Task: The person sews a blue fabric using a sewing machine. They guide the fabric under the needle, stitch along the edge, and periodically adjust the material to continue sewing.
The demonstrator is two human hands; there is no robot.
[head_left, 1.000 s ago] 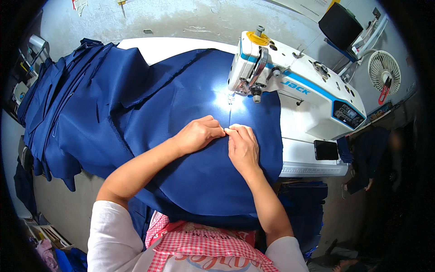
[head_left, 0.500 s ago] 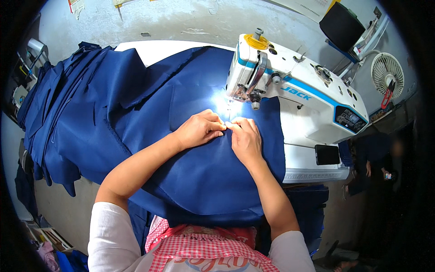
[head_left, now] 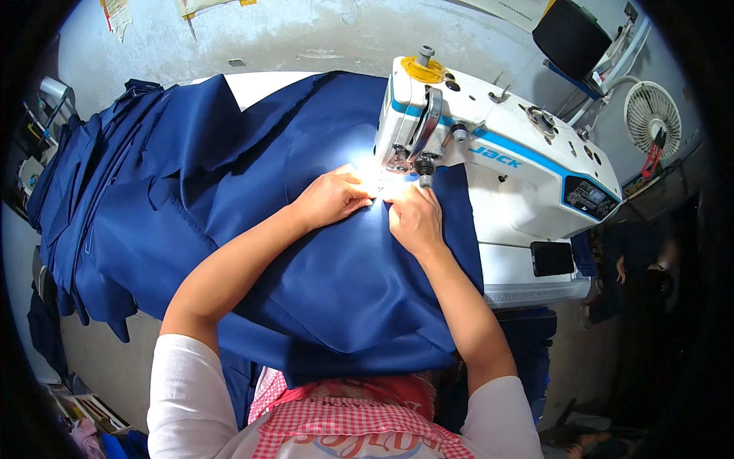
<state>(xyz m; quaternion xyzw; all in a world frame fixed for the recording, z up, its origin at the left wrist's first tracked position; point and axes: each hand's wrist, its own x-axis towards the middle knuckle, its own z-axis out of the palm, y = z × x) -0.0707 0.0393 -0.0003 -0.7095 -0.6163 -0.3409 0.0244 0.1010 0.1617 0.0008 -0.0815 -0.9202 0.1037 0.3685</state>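
Observation:
Dark blue fabric (head_left: 329, 283) spreads over the table and under the head of a white and blue sewing machine (head_left: 489, 145). My left hand (head_left: 334, 200) pinches the fabric just in front of the needle area, fingers bent and pressed together. Close beside it, my right hand (head_left: 415, 217) also grips the fabric, its fingertips near the presser foot. Bright light from the machine's lamp washes out the spot between the fingertips, so the needle and the stitching there cannot be made out.
A heap of blue fabric (head_left: 122, 191) is bunched at the left. On the table at the right lies a black phone (head_left: 552, 258). Behind it are a white fan (head_left: 652, 118) with red-handled snips (head_left: 654, 153) and a large black thread cone (head_left: 571, 42). Another person (head_left: 638, 256) is at the far right.
Both hands have moved slightly away from me, closer to the needle, with the fabric pushed along. The front part of the cloth has shifted and wrinkled a little.

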